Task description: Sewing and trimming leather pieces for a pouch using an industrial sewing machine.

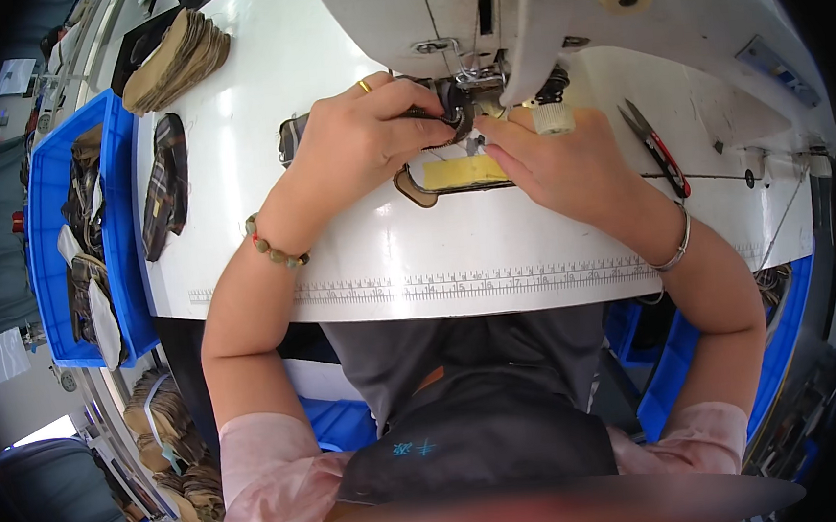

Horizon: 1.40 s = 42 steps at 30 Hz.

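Observation:
Under the white sewing machine, both hands work close to the presser foot. My left hand is closed, thumb and fingers pinching a dark plaid fabric piece whose end sticks out left of the hand. My right hand reaches in from the other side. Its bent fingertips press on the same dark fabric near the needle, and its grip is partly hidden by the machine. Below the fingers, a yellow strip lies on the machine bed, beside a small brown curved edge.
Red-handled thread snips lie to the right. At left are a plaid piece, a stack of brown pieces and a blue bin of fabric parts. A ruler scale runs along the table's front edge.

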### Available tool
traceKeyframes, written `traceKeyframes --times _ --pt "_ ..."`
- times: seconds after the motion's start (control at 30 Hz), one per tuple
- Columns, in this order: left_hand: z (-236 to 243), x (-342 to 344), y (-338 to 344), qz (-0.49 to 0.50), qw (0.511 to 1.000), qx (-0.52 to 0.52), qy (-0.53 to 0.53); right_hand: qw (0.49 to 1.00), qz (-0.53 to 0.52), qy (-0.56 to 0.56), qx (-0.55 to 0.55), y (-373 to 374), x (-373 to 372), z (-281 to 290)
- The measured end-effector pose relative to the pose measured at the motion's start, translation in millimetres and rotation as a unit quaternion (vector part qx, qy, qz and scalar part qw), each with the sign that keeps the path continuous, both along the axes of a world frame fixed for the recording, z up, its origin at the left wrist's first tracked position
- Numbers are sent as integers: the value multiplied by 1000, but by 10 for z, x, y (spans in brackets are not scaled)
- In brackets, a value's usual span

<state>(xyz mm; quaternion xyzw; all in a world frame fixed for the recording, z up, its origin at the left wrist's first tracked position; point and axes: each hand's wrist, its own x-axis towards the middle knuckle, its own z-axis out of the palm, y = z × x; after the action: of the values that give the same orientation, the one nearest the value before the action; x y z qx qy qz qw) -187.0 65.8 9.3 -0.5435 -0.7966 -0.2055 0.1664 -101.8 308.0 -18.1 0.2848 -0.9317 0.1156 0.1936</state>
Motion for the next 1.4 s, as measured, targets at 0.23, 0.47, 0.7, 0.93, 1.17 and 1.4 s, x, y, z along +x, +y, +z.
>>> traceKeyframes --times 0.23,0.47,0.7,0.93,1.17,1.4 --pt "38 13 40 42 977 46 -206 996 31 -5 -80 -122 -15 95" --pt "-12 -92 38 37 958 73 -276 990 19 -95 -107 -211 -90 71" --pt "-14 -111 -12 31 955 66 -288 758 311 -543 -184 -259 160 752" --pt "-25 -138 5 11 954 76 -290 982 88 -123 -111 -342 50 401" --pt "-52 -151 10 20 945 79 -317 995 98 2 -5 -467 -159 169" --pt "-57 -165 -6 22 946 71 -316 954 286 -65 -59 -503 330 479"
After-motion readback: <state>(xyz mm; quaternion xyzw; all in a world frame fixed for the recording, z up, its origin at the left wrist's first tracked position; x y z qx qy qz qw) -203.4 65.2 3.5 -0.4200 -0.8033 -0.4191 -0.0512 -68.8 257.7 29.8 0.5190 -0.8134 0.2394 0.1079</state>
